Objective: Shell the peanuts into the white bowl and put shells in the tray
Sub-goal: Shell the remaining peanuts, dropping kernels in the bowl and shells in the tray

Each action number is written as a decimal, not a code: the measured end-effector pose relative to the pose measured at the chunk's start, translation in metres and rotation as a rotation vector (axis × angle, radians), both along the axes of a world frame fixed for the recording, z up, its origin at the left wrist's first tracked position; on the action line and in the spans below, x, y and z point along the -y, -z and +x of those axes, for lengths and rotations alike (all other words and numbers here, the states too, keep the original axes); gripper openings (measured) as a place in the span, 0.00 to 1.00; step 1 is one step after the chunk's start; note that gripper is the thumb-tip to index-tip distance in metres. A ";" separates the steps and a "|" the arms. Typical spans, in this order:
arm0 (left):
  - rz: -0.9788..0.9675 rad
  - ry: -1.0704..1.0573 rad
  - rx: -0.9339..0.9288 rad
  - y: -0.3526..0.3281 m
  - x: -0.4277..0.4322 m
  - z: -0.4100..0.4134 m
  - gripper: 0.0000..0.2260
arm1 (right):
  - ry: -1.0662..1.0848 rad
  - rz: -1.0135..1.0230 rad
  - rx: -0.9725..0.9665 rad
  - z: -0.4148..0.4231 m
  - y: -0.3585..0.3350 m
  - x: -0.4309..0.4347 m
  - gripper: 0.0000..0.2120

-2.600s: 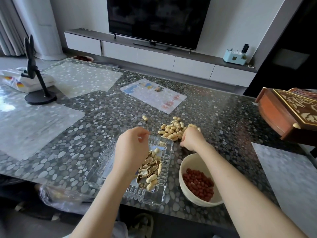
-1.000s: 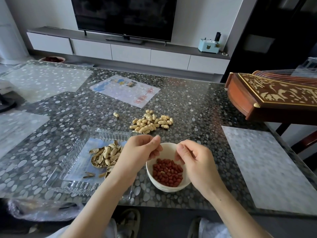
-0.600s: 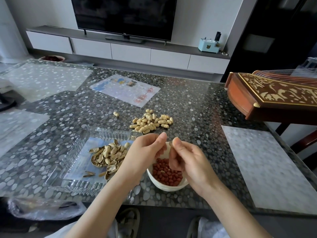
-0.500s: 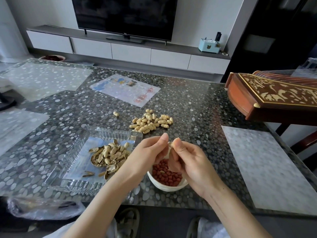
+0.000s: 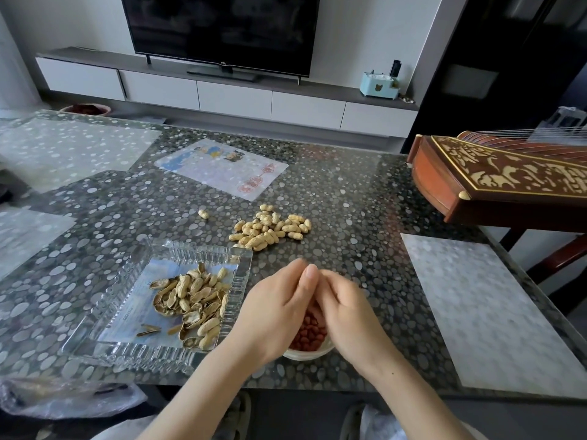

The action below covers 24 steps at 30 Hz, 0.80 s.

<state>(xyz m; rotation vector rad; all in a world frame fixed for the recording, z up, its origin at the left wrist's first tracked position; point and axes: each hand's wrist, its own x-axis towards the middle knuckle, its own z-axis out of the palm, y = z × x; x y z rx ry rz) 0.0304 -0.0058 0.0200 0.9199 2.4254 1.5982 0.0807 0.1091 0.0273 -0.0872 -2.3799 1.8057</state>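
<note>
My left hand and my right hand meet fingertip to fingertip right above the white bowl, pinching a peanut that the fingers hide. Red kernels show in the bowl between my wrists; most of the bowl is covered by my hands. The glass tray lies just left of the bowl and holds a heap of empty shells. A pile of unshelled peanuts sits on the table behind my hands, with one stray peanut to its left.
A carved wooden zither juts over the table's right edge. A printed sheet lies under the glass at the back, a pale mat on the right. A plastic bag hangs below the near edge.
My hands have closed together over the bowl, fingertips now pressed against each other. Before that, my right hand came back from the peanut pile and my left from the tray.
</note>
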 end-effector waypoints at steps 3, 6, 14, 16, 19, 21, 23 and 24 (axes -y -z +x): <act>0.062 0.035 0.117 0.007 0.000 -0.004 0.18 | 0.007 0.006 0.023 0.001 0.002 0.000 0.14; 0.182 0.073 0.184 0.006 -0.002 -0.003 0.17 | 0.026 0.017 0.029 0.000 0.001 0.001 0.13; 0.354 0.111 0.350 0.001 -0.001 -0.004 0.16 | -0.001 -0.078 0.020 -0.005 -0.009 0.003 0.16; 0.368 0.115 0.388 0.001 0.000 -0.005 0.17 | 0.030 -0.021 -0.079 -0.005 -0.010 0.008 0.17; 0.406 0.105 0.427 0.000 0.000 -0.002 0.15 | 0.091 0.087 -0.172 -0.004 -0.006 0.013 0.16; 0.420 0.097 0.444 0.001 0.000 0.000 0.17 | 0.131 0.086 -0.188 -0.004 -0.003 0.015 0.18; 0.408 0.081 0.420 0.001 0.001 0.002 0.17 | 0.171 0.064 -0.176 -0.004 -0.001 0.018 0.18; 0.389 0.074 0.390 0.001 0.002 0.003 0.17 | 0.192 0.057 -0.164 -0.004 -0.001 0.019 0.19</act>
